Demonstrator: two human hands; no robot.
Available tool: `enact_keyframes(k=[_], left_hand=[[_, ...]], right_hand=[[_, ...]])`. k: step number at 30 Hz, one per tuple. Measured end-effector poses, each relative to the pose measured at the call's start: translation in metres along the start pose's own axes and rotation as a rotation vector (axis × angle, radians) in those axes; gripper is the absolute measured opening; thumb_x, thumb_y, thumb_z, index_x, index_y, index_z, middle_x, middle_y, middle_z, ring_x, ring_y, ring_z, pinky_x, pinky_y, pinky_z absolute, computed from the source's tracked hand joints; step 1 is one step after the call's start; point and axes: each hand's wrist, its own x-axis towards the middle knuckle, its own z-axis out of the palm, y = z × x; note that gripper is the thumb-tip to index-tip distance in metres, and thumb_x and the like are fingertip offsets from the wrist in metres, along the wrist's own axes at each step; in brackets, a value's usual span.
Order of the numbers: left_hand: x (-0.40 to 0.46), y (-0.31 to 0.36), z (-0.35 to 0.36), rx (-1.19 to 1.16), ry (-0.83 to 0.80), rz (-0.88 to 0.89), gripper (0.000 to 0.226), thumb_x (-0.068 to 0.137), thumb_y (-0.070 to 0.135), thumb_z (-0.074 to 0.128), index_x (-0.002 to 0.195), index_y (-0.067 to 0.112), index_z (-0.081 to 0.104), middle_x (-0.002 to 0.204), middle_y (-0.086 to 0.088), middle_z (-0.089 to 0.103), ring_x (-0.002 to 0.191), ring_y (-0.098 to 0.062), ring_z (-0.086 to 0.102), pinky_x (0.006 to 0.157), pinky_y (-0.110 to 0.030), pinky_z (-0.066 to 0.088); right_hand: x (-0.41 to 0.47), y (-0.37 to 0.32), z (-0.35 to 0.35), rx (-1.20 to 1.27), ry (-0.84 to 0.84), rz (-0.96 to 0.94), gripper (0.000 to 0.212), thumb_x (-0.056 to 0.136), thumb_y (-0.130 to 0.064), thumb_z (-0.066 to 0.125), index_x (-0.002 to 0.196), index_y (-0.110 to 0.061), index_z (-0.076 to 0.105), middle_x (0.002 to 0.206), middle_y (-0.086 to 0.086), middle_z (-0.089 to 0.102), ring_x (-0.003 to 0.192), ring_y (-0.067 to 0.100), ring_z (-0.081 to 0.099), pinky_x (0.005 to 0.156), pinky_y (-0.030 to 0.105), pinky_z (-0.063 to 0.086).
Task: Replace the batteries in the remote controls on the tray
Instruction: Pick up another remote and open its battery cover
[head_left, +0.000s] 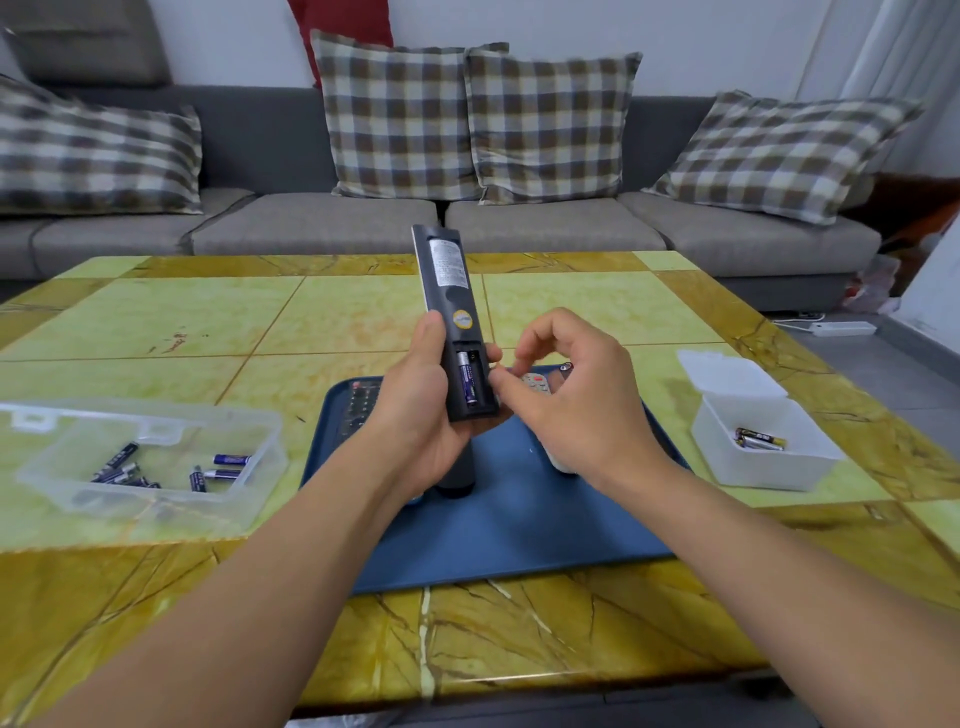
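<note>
A grey sofa (322, 228) with plaid cushions (400, 119) stood behind the green-tiled table (156, 322). Above the blue tray (519, 519), the left hand (415, 410) gripped the remote (454, 322), back up, long axis pointing away towards the sofa, one battery (467, 382) seated. The right hand (566, 400), fingers loosely curled, touched its edge and held nothing.

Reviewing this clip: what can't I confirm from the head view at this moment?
- Second slot of the black remote: shadowed, right hand at its edge; only one battery shows.
- Remotes on the tray: mostly hidden behind both hands.
- Battery labels in the clear box and white box: too small to read.
- Left hand: fingers behind the remote.
</note>
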Motion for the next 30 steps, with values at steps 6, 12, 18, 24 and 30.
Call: enact_keyframes(k=[6,12,18,24,30], left_hand=[[-0.009,-0.006,0.004,0.042,-0.01,-0.061,0.048,0.106,0.049,0.033,0.112,0.01,0.061,0.09,-0.009,0.062,0.076,-0.021,0.063,0.055,-0.03,0.056],[-0.009,-0.009,0.005,0.037,-0.013,-0.05,0.048,0.107,0.046,0.034,0.124,0.009,0.061,0.088,-0.009,0.067,0.076,-0.018,0.069,0.058,-0.03,0.058],[-0.007,-0.01,0.01,0.035,-0.022,-0.037,0.046,0.108,0.045,0.032,0.124,0.012,0.059,0.096,-0.011,0.064,0.083,-0.021,0.068,0.066,-0.032,0.061],[-0.007,-0.014,0.013,0.073,-0.021,-0.008,0.048,0.109,0.043,0.029,0.134,0.008,0.052,0.102,-0.011,0.063,0.096,-0.021,0.064,0.073,-0.033,0.058],[-0.004,-0.015,0.015,0.036,-0.037,0.003,0.044,0.109,0.043,0.029,0.126,0.013,0.056,0.085,-0.006,0.073,0.079,-0.017,0.074,0.068,-0.034,0.062]], right_hand=[[-0.005,-0.012,0.006,0.004,-0.09,-0.127,0.017,0.082,-0.002,0.073,0.089,-0.011,0.06,0.084,-0.008,0.065,0.072,-0.005,0.057,0.06,0.005,0.04],[-0.002,-0.008,0.01,0.033,-0.114,-0.137,0.016,0.085,0.001,0.065,0.09,-0.012,0.058,0.083,-0.005,0.063,0.067,0.003,0.055,0.058,0.011,0.041],[-0.002,-0.004,0.013,0.009,-0.087,-0.172,0.017,0.087,-0.001,0.062,0.095,-0.017,0.06,0.085,-0.006,0.062,0.078,0.009,0.059,0.064,0.017,0.046],[-0.003,0.004,0.018,-0.032,-0.081,-0.199,0.017,0.09,-0.002,0.055,0.099,-0.017,0.058,0.09,-0.009,0.057,0.08,0.008,0.055,0.07,0.018,0.042],[-0.003,0.016,0.02,-0.021,-0.047,-0.096,0.014,0.094,-0.007,0.057,0.103,-0.019,0.059,0.086,-0.014,0.042,0.069,0.003,0.045,0.065,0.013,0.037]])
